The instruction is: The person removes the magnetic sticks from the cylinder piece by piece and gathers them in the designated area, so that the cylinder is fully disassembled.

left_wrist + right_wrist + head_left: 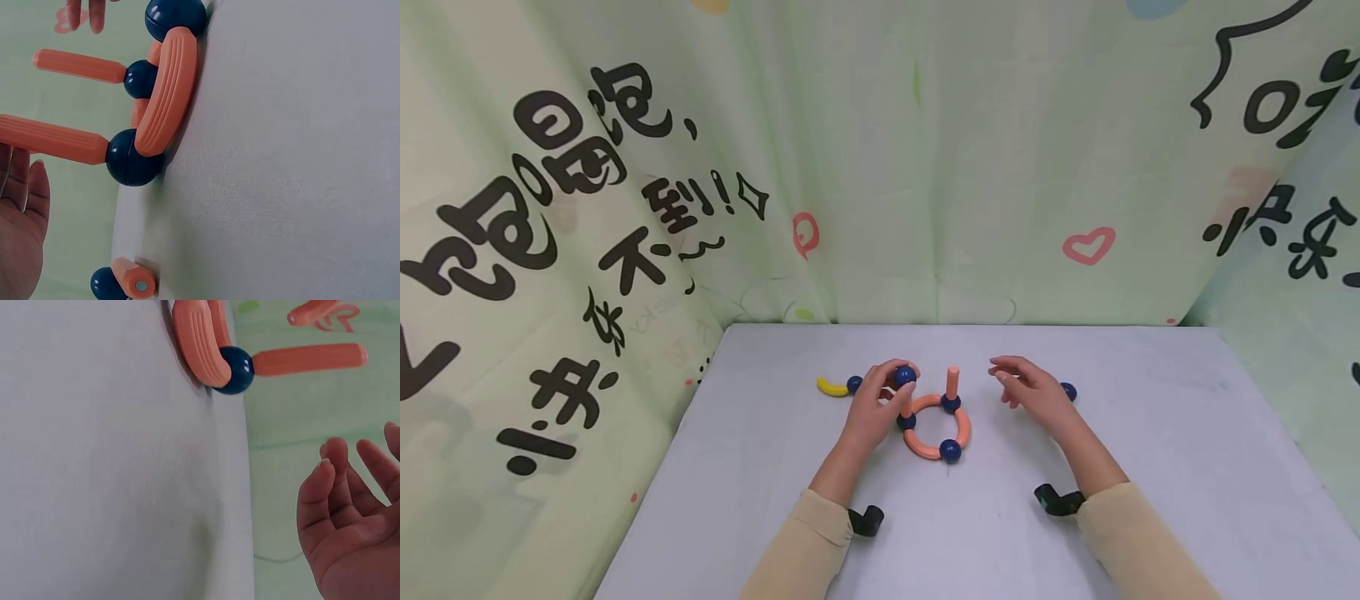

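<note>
A ring of curved orange magnetic sticks (923, 450) joined by blue balls lies on the table. Two straight orange sticks rise from balls of the ring, a right one (952, 382) and a left one (56, 139). My left hand (874, 407) grips a dark blue ball (905, 377) at the top of the left stick, with fingers and thumb around it. In the left wrist view that ball is out of frame. To the right of the ring, my right hand (1032, 390) hovers in the air, its fingers loosely bent around nothing.
Behind my left hand lies a yellow curved stick (832, 387) with a blue ball (854, 384) at its end. Another blue ball (1070, 391) sits beyond my right wrist. A printed curtain (985, 167) hangs along the back and sides of the white table (1150, 417).
</note>
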Demonstrator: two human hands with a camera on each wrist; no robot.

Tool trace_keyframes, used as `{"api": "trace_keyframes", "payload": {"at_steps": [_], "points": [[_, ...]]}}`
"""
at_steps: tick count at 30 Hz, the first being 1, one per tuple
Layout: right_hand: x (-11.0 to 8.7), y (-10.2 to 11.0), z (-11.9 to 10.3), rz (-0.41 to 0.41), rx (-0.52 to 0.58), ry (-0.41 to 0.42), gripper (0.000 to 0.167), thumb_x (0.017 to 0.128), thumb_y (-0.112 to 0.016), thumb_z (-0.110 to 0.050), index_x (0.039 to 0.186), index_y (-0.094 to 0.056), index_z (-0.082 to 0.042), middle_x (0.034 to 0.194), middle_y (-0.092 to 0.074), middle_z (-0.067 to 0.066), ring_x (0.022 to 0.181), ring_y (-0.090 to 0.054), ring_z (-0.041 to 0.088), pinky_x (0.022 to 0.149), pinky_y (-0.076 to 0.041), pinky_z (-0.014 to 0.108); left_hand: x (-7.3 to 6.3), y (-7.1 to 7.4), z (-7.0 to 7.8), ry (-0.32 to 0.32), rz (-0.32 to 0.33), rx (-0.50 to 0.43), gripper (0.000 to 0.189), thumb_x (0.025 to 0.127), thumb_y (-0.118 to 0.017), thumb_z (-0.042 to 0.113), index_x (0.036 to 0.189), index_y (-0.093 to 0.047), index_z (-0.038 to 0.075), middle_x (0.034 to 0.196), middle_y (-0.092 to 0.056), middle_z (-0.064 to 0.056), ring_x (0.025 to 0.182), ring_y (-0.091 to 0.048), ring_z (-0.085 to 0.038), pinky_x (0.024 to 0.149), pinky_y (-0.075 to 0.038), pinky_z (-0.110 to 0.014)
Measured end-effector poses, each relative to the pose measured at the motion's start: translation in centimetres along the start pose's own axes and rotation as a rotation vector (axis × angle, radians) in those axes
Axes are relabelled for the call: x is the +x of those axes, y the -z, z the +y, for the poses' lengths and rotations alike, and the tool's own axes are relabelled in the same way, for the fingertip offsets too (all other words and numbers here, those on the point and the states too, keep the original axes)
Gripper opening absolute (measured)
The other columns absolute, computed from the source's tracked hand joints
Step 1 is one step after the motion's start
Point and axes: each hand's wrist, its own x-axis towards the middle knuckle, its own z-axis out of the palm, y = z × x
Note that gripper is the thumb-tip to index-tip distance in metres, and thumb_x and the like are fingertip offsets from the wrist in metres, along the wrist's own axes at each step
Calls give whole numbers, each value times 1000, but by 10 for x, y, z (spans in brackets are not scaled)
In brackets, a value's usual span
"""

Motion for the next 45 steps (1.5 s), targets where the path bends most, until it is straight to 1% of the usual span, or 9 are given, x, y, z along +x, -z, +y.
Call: {"api": "trace_keyframes", "payload": {"at_steps": [4,9,14,19,22,25,28,33,45], "points": [[4,-17,-7,-62,60,11,47,102,-52,-40,144,-47,-17,138,-57,17,90,-62,35,74,-56,28,0,0,0,6,1,2,30,96,-56,53,124,-57,41,114,-57,9,100,-54,-11,83,-51,-27],[8,-34,-12,-124,123,9,50,102,-53,-39,146,-45,-17,140,-55,18,86,-64,26,72,-57,28,0,0,0,12,-1,9,29,97,-56,51,124,-57,42,115,-56,11,101,-54,-10,84,-52,-27],[13,-45,-12,-147,149,-55,51,101,-53,-41,148,-43,-23,141,-55,16,86,-65,21,74,-58,30,0,0,2,-4,2,6,28,98,-57,49,124,-58,40,115,-57,10,101,-54,-11,83,-52,-27],[15,-54,-9,-164,163,-103,54,100,-55,-43,148,-44,-20,138,-55,15,88,-65,19,78,-58,29,0,0,2,-14,3,14,28,98,-56,49,124,-58,39,116,-57,9,101,-54,-10,82,-52,-25],[15,-58,-7,-179,202,-124,53,100,-55,-43,146,-47,-17,135,-56,15,88,-65,19,79,-58,30,0,0,2,-17,-1,17,29,98,-56,49,125,-58,39,118,-57,8,100,-54,-10,81,-51,-25],[16,-61,-6,-195,235,-121,53,101,-54,-42,144,-48,-14,135,-57,16,89,-66,20,79,-59,31,0,1,2,-17,2,21,30,98,-56,49,126,-58,38,119,-57,7,100,-55,-10,81,-51,-25],[17,-64,-5,-184,260,-124,51,100,-55,-43,142,-51,-13,138,-57,15,91,-68,19,80,-60,30,0,1,2,-20,4,21,30,98,-56,49,126,-57,39,119,-57,7,100,-55,-10,81,-52,-26],[19,-66,-4,-165,254,-122,51,100,-55,-44,139,-54,-12,139,-58,14,96,-69,17,83,-59,29,0,1,1,-22,3,17,30,97,-56,51,125,-57,40,119,-57,8,100,-55,-10,81,-52,-26],[20,-70,-5,-141,210,-96,53,100,-51,-47,139,-53,-11,135,-60,15,94,-69,16,82,-59,27,1,1,2,-14,-1,30,32,97,-56,51,126,-57,38,119,-57,8,101,-54,-11,83,-51,-27]]}}
